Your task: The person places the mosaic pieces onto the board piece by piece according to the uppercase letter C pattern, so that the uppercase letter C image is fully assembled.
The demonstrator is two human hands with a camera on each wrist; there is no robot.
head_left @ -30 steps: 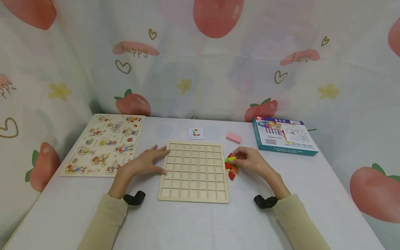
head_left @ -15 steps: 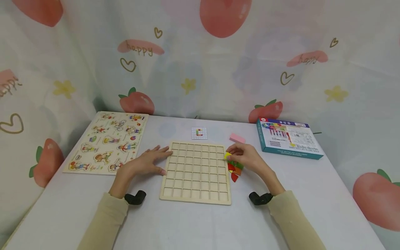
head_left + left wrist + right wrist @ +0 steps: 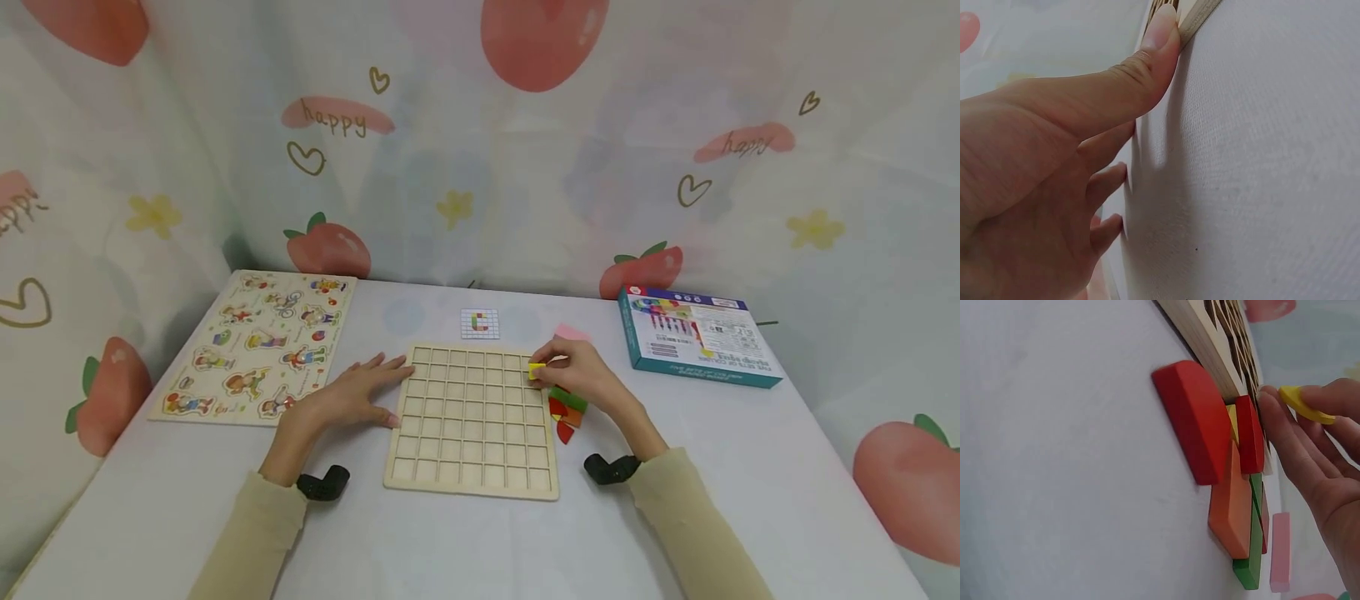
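My right hand (image 3: 579, 372) pinches a small yellow block (image 3: 1304, 407) between thumb and fingers, over the upper right corner of the wooden grid board (image 3: 474, 423). In the right wrist view the block shows a curved side. My left hand (image 3: 352, 398) lies spread at the board's left edge, its thumb (image 3: 1163, 31) and a fingertip against the rim. Just right of the board lies a small pile of coloured blocks: a red quarter-round block (image 3: 1188, 422), an orange block (image 3: 1232, 506) and a green block (image 3: 1249, 569) among them. The board's squares hold no blocks.
Behind the board lies a small gridded card (image 3: 480, 323) with a coloured pattern. A pink block (image 3: 572, 332) is partly hidden beyond my right hand. A picture puzzle board (image 3: 258, 346) lies at the left, and a flat box (image 3: 697, 335) at the back right.
My right hand has lifted the yellow block from the pile and carried it left over the board's upper right corner. The left hand stays at the board's edge. The head view has shifted slightly.
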